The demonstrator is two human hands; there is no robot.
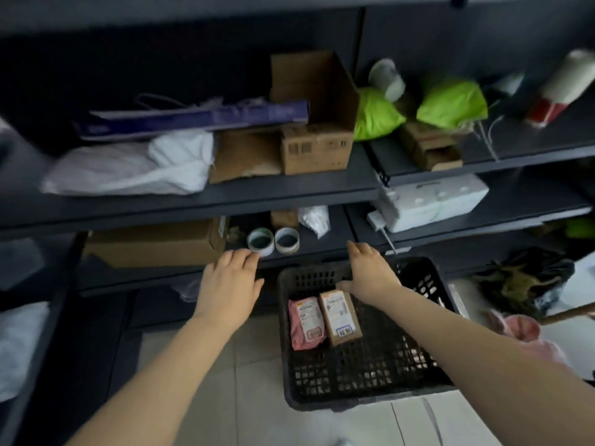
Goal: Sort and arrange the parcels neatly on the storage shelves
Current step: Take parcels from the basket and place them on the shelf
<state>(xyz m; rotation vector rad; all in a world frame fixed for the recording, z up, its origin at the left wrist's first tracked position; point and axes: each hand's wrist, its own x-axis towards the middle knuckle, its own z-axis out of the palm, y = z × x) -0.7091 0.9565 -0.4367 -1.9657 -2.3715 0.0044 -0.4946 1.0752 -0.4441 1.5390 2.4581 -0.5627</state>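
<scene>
A black plastic basket (415,358) stands on the floor below the dark shelves (193,201). Inside it lie a pink parcel (305,323) and a small brown box parcel (340,317), side by side. My right hand (370,272) hovers over the basket's far rim with fingers stretched forward, holding nothing. My left hand (230,281) reaches toward the lower shelf edge, fingers relaxed, close to two tape rolls (273,241). On the upper shelf sit cardboard boxes (317,146), a white bag (135,165) and green bags (450,101).
A large cardboard box (154,243) fills the lower shelf's left part. A white foam box (434,201) sits on the right shelf. Pink bags (521,329) and a dark bundle (524,278) lie on the floor at right. Pale floor tiles (251,397) show between my arms.
</scene>
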